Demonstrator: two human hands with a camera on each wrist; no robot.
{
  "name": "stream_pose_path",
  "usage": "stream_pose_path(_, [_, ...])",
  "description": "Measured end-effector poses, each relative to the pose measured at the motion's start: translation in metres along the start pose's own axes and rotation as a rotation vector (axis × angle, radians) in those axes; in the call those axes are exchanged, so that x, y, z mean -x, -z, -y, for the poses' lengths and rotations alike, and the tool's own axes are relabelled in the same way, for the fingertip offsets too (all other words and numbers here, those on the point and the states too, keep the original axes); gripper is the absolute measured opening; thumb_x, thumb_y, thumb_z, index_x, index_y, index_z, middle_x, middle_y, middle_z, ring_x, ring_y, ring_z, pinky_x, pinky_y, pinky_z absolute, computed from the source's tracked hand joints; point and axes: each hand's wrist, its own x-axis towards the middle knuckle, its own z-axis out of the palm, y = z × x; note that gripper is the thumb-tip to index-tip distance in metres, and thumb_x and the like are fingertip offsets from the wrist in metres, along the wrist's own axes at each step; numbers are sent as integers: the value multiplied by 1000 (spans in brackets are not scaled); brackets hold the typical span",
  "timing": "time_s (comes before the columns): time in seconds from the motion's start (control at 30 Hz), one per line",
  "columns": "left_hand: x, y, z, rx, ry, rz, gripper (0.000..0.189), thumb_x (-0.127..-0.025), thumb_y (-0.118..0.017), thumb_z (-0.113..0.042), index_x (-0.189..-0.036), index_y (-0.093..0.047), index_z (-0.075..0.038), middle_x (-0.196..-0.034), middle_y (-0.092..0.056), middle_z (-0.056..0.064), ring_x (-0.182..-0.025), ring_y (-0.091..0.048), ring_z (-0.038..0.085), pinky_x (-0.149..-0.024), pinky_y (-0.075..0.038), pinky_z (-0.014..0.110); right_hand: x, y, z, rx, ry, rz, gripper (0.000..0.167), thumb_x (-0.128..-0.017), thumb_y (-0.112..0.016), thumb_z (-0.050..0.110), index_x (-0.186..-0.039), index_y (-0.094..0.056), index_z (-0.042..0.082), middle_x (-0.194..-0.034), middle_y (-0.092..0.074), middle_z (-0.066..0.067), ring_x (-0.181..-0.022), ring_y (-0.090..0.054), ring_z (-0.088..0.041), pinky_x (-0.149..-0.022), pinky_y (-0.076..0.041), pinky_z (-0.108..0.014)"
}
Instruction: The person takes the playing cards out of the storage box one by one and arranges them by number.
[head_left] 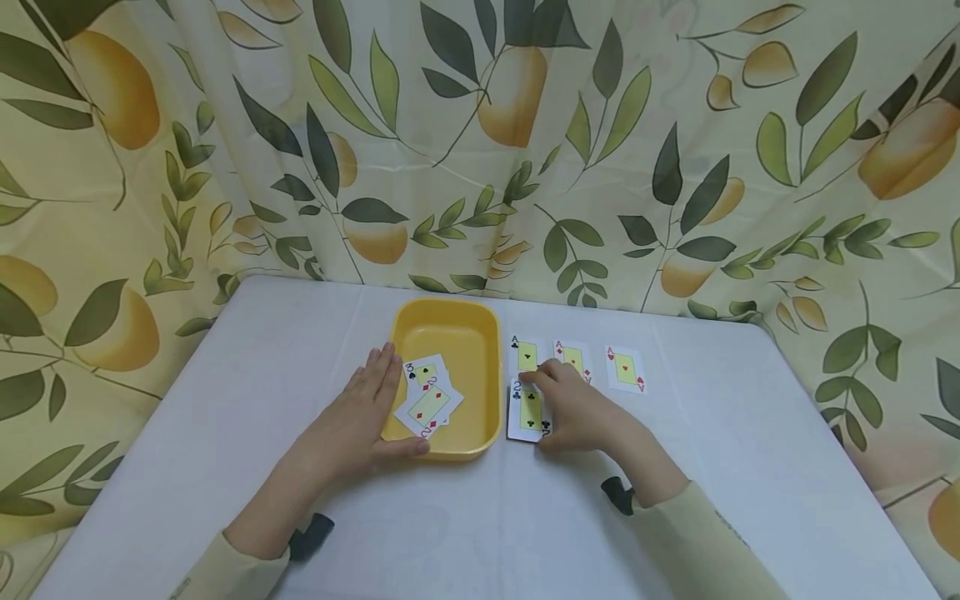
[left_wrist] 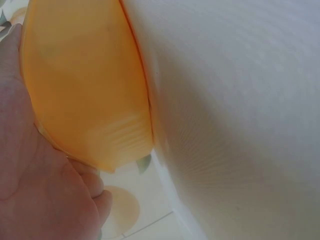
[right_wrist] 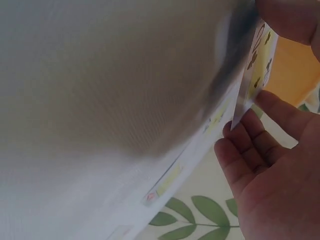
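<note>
My left hand (head_left: 358, 408) rests along the left rim of a yellow plastic tray (head_left: 480, 375), fingers straight and thumb at the near edge. Inside the tray lie a two of diamonds (head_left: 431, 406) and a black three (head_left: 424, 368), overlapping. Just right of the tray, my right hand (head_left: 577, 406) grips a two of clubs (head_left: 530, 410) at its far and near ends. In the right wrist view the thumb and fingertips meet opposite ends of that card (right_wrist: 257, 62). Beyond the right hand lies an ace of clubs (head_left: 527, 354), partly covered.
An ace of diamonds (head_left: 572, 357) and an ace of hearts (head_left: 625, 369) continue the row to the right on the white tablecloth (head_left: 465, 525). A curtain (head_left: 480, 167) printed with fruit and leaves hangs behind the far table edge.
</note>
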Motion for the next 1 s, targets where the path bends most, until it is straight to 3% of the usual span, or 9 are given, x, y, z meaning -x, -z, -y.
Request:
stream_pose_path(0.63, [-1,-1,1,-10,-22,-30,122,-80,-61,-77,-159,-8,0,-168,4,13,-155,3,29,-125,-14,47,-7,-2,-5,2,-5,50,90,-66,-90,28,-147,-49,23,-138,-47,-3,-119,-43,-20,-102,-49,-39])
stream_pose_path(0.83, [1,-1,0,2,-24,-34,122,-80,-61,-77,-159,-9,0,-168,3,13,-155,1,30,-125,-14,47,-4,8,3,-15,64,1,93,-67,-91,30,-148,-47,19,-137,-46,-2,-123,-43,-21,-103,-50,-41])
stream_pose_path(1.0, [0,0,0,-1,-13,-24,122,-80,-60,-78,-159,-8,-1,-168,4,12,-155,3,28,-125,-14,46,0,26,24,-38,145,-67,93,-68,-89,33,-149,-46,16,-139,-45,-2,-126,-42,-21,-102,-51,-41])
